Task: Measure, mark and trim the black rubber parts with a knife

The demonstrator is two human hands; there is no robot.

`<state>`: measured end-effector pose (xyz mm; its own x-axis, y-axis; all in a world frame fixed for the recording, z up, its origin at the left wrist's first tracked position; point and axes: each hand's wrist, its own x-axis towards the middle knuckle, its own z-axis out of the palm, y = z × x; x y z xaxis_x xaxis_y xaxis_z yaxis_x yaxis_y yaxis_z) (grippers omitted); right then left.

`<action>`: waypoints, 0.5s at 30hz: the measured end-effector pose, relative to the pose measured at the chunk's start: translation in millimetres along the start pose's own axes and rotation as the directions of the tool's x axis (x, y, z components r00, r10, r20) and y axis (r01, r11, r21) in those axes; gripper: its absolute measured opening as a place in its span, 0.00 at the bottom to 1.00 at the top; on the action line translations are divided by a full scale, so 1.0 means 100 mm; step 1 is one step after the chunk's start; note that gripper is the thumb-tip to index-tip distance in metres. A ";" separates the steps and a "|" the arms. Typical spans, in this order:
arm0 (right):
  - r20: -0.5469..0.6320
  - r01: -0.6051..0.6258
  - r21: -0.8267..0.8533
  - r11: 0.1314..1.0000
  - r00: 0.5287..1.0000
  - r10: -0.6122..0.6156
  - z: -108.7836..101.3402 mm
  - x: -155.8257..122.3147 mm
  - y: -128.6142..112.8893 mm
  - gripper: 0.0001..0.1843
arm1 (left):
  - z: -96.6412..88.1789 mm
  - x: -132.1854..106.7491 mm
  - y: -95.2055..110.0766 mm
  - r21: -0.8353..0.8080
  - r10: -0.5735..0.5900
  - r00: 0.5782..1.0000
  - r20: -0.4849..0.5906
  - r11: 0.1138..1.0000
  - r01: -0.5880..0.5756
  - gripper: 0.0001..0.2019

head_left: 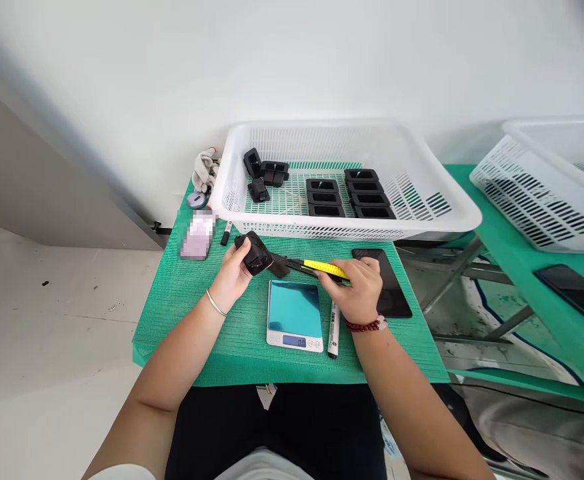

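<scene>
My left hand is closed around a black moulded part, held up above the table left of the scale. In my right hand is a slim yellow-and-black tool that looks like a utility knife. Its dark front end points left and reaches close to the black part; whether they touch I cannot tell. A dark flap shows between the part and the tool. Below the hands lies a digital scale with a shiny plate, its display reading zero. A white marker lies under my right wrist.
A white plastic basket at the back holds several black frame-like parts. A black phone or tablet lies at right, a blurred pale item at left. Another white basket and a dark phone are farther right.
</scene>
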<state>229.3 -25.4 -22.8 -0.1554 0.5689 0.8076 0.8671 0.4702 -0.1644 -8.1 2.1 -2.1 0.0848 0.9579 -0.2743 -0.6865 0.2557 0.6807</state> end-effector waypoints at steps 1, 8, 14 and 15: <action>0.013 0.008 0.024 1.000 1.000 -0.008 -0.01 0.00 0.00 0.10 | 0.00 0.00 0.00 0.002 0.006 1.000 0.001 1.000 -0.006 0.11; 0.087 -0.021 0.079 0.997 0.996 0.014 -0.03 0.03 -0.05 0.11 | 0.03 -0.01 0.05 0.023 -0.112 0.994 0.003 0.993 0.112 0.12; 0.077 -0.008 0.073 0.997 0.997 0.002 0.00 0.01 -0.04 0.11 | 0.03 -0.02 0.07 0.011 -0.140 0.990 0.022 0.990 0.139 0.12; 0.068 -0.025 0.054 0.998 0.997 0.022 0.01 0.00 -0.03 0.11 | 0.03 -0.02 0.07 0.025 -0.143 0.989 0.038 0.990 0.142 0.12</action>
<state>226.2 -26.0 -22.5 -0.1686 0.6235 0.7634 0.8440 0.4914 -0.2150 -11.0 2.0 5.4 0.2095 0.9160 -0.3422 -0.6493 0.3920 0.6517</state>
